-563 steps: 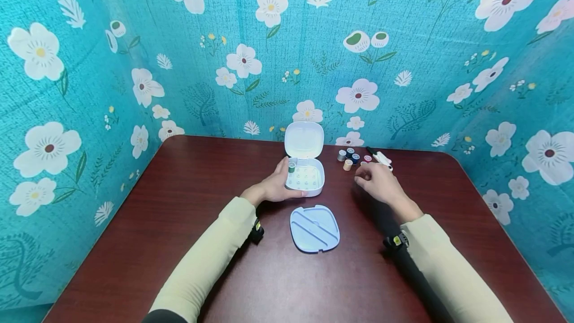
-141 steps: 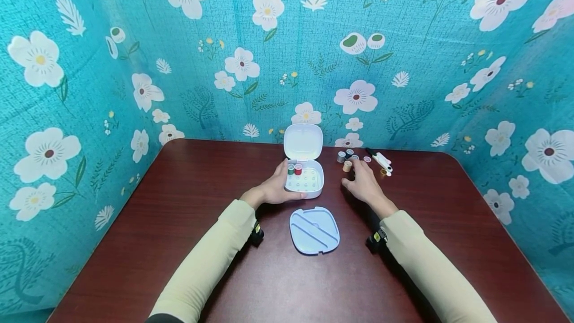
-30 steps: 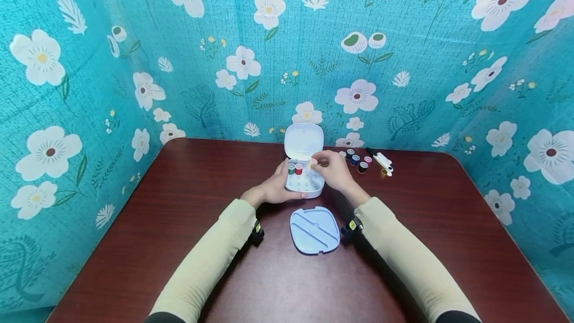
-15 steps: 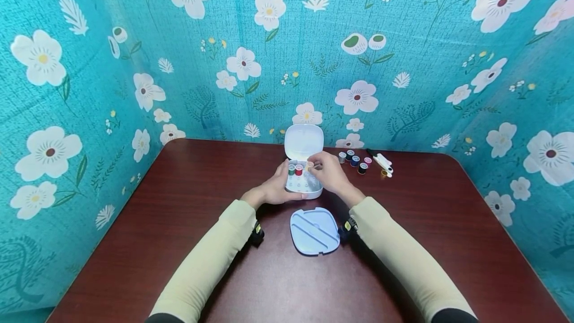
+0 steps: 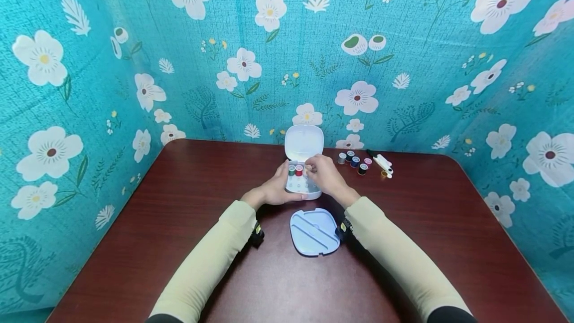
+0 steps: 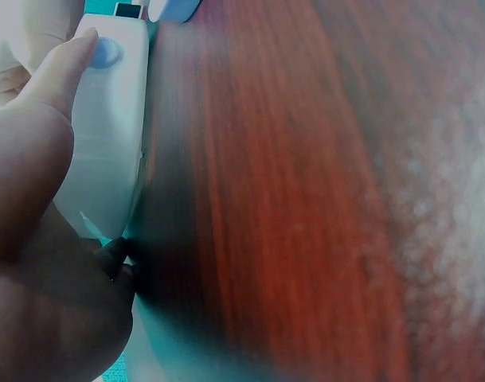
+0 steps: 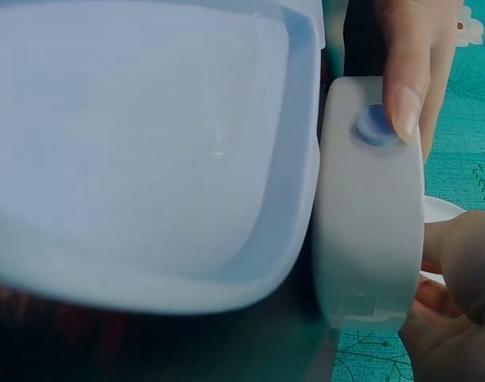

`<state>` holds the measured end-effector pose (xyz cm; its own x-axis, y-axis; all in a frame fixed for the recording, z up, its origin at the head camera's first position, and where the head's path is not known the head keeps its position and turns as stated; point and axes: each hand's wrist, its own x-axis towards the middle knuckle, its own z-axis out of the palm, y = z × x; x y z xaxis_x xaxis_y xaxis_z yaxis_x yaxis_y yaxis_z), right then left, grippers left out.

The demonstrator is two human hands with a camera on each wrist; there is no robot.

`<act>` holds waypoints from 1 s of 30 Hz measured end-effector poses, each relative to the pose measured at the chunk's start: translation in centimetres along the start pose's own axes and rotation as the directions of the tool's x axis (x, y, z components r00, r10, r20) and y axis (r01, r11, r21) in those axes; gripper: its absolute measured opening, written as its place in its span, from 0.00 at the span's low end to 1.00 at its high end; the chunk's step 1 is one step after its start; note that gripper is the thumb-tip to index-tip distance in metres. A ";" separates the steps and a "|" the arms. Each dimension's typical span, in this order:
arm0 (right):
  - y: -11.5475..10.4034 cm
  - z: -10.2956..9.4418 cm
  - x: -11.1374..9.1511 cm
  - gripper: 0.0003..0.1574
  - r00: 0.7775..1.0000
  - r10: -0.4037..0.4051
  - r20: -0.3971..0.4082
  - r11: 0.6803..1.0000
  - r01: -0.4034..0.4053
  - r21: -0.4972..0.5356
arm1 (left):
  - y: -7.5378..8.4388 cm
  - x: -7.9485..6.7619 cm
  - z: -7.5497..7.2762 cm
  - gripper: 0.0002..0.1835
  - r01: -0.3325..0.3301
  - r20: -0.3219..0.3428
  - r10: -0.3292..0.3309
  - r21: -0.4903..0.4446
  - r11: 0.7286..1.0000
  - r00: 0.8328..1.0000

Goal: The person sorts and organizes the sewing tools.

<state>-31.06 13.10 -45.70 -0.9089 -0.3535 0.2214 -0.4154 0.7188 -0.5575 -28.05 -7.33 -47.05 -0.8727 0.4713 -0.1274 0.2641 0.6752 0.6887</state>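
A white lidded box (image 5: pixel 315 195) stands open on the table, its lid (image 5: pixel 304 142) tipped up behind it. My left hand (image 5: pixel 274 189) grips its left side; in the left wrist view the thumb (image 6: pixel 60 72) lies at the blue button (image 6: pixel 105 53) on the front wall. With thumb and fingers, my right hand (image 5: pixel 328 177) pinches a beige thread spool (image 5: pixel 308 167) down inside the box, mostly hidden by the fingers. Left of it in the back row stand a green spool (image 5: pixel 292 170) and a red spool (image 5: pixel 299 170). Small pegs cover the box floor in front.
Several loose spools lie right of the box, among them a black spool (image 5: pixel 362 169) and a pink spool (image 5: pixel 368 161). Beyond are a white tool (image 5: pixel 383 162) and a gold ring-shaped piece (image 5: pixel 384 174). A pale blue tray (image 5: pixel 315 232) lies in front of the box.
My right hand took the beige spool from the loose group and carried it left into the box, lowering it beside the red one. The left hand kept its grip on the box.
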 end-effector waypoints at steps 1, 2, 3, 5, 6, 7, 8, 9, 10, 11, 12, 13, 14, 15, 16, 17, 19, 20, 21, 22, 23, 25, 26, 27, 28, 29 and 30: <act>-0.1 0.0 0.0 0.11 1.000 0.002 0.002 1.000 -0.002 -0.008 | 0.0 0.0 0.0 0.69 -0.002 0.000 0.002 -0.001 1.000 1.000; -0.1 0.0 0.0 0.11 1.000 0.003 0.006 1.000 -0.003 -0.017 | 0.0 0.0 0.0 0.69 -0.004 0.000 0.004 -0.001 1.000 1.000; -0.2 0.0 0.0 0.11 1.000 0.007 0.008 1.000 -0.006 -0.026 | 0.0 0.0 0.0 0.69 -0.003 0.002 0.003 0.000 1.000 1.000; -0.2 0.0 0.1 0.11 1.000 0.004 0.010 0.999 -0.004 -0.043 | 0.0 0.0 0.0 0.69 -0.006 0.003 0.006 -0.004 1.000 1.000; -0.3 0.0 0.1 0.11 1.000 0.006 0.011 0.999 -0.005 -0.050 | 0.0 0.0 -0.1 0.69 -0.006 0.003 0.006 -0.004 1.000 1.000; -0.2 0.1 0.1 0.11 1.000 0.006 0.013 0.998 -0.005 -0.060 | 0.0 -0.1 -0.1 0.69 -0.006 0.003 0.006 -0.007 1.000 1.000; -0.2 0.1 0.2 0.11 1.000 0.007 0.013 0.998 -0.006 -0.070 | 0.0 -0.1 -0.1 0.69 -0.005 0.004 0.005 -0.008 1.000 1.000; -0.2 0.1 0.2 0.11 1.000 0.010 0.013 0.997 -0.009 -0.078 | 0.1 -0.1 -0.1 0.69 -0.005 0.002 0.005 -0.012 1.000 1.000; -0.2 0.2 0.2 0.11 1.000 0.014 0.015 0.996 -0.013 -0.085 | 0.1 -0.1 -0.1 0.69 -0.003 0.002 0.003 -0.016 1.000 1.000; -0.2 0.3 0.3 0.11 1.000 0.017 0.017 0.995 -0.015 -0.094 | 0.1 -0.1 -0.1 0.69 -0.003 0.000 0.003 -0.020 1.000 1.000; -0.1 0.3 0.3 0.11 1.000 0.021 0.019 0.995 -0.019 -0.102 | 0.1 -0.1 -0.1 0.69 -0.004 -0.001 0.003 -0.024 1.000 1.000; -0.1 0.3 0.3 0.11 1.000 0.019 0.022 0.994 -0.017 -0.110 | 0.1 -0.1 -0.1 0.69 -0.003 -0.003 0.003 -0.027 1.000 1.000; -0.1 0.4 0.3 0.12 1.000 0.020 0.023 0.993 -0.018 -0.115 | 0.1 -0.1 -0.1 0.69 -0.004 -0.004 0.004 -0.030 1.000 1.000; -0.1 0.4 0.3 0.12 0.999 0.022 0.026 0.993 -0.018 -0.120 | 0.1 -0.1 -0.1 0.69 -0.005 -0.005 0.005 -0.031 1.000 1.000; -0.1 0.4 0.3 0.12 0.999 0.021 0.028 0.992 -0.018 -0.125 | 0.1 -0.1 -0.1 0.69 -0.006 -0.004 0.006 -0.031 1.000 1.000; -0.1 0.4 0.4 0.12 0.999 0.020 0.029 0.992 -0.017 -0.128 | 0.1 -0.1 -0.1 0.69 -0.008 -0.005 0.008 -0.029 1.000 1.000; -0.1 0.4 0.4 0.12 0.999 0.024 0.030 0.991 -0.020 -0.132 | 0.0 -0.1 -0.1 0.69 -0.005 -0.001 0.005 -0.020 1.000 1.000; -0.2 0.4 0.4 0.13 0.999 0.029 0.031 0.991 -0.025 -0.134 | 0.0 0.0 -0.1 0.69 -0.005 0.000 0.005 -0.016 1.000 1.000; -0.2 0.4 0.4 0.13 0.999 0.033 0.033 0.990 -0.028 -0.137 | 0.0 0.0 0.0 0.69 -0.004 0.000 0.004 -0.012 1.000 1.000; -0.3 0.3 0.4 0.13 0.999 0.038 0.037 0.989 -0.032 -0.141 | -0.1 0.0 0.0 0.69 -0.002 0.001 0.002 -0.008 1.000 1.000; -0.3 0.3 0.4 0.14 0.998 0.042 0.044 0.989 -0.035 -0.144 | -0.1 0.1 0.0 0.69 -0.001 0.000 0.001 -0.005 1.000 1.000; -0.4 0.3 0.5 0.15 0.997 0.046 0.060 0.987 -0.037 -0.155 | -0.1 0.1 0.0 0.69 0.001 0.000 -0.001 -0.003 1.000 1.000; -0.4 0.2 0.5 0.16 0.996 0.047 0.070 0.987 -0.035 -0.158 | -0.1 0.1 0.0 0.69 0.002 -0.001 -0.002 -0.002 1.000 1.000; -0.4 0.2 0.5 0.16 0.996 0.047 0.079 0.986 -0.033 -0.160 | -0.1 0.1 -0.1 0.69 0.003 -0.001 -0.003 -0.002 1.000 1.000; -0.4 0.2 0.5 0.17 0.995 0.046 0.089 0.986 -0.031 -0.162 | -0.1 0.1 -0.1 0.69 0.003 -0.001 -0.003 -0.002 1.000 1.000; -0.5 0.2 0.6 0.17 0.994 0.043 0.098 0.986 -0.027 -0.162 | -0.1 0.1 -0.1 0.69 0.003 -0.002 -0.003 -0.003 1.000 1.000; -0.5 0.1 0.6 0.17 0.993 0.043 0.106 0.986 -0.025 -0.164 | -0.1 0.1 -0.1 0.69 0.003 -0.002 -0.003 -0.004 1.000 1.000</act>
<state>-31.36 12.49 -45.41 -0.9166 -0.3841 0.1110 -0.3932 0.8157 -0.4242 -28.15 -7.37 -47.06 -0.8743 0.4682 -0.1279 0.2600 0.6743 0.6911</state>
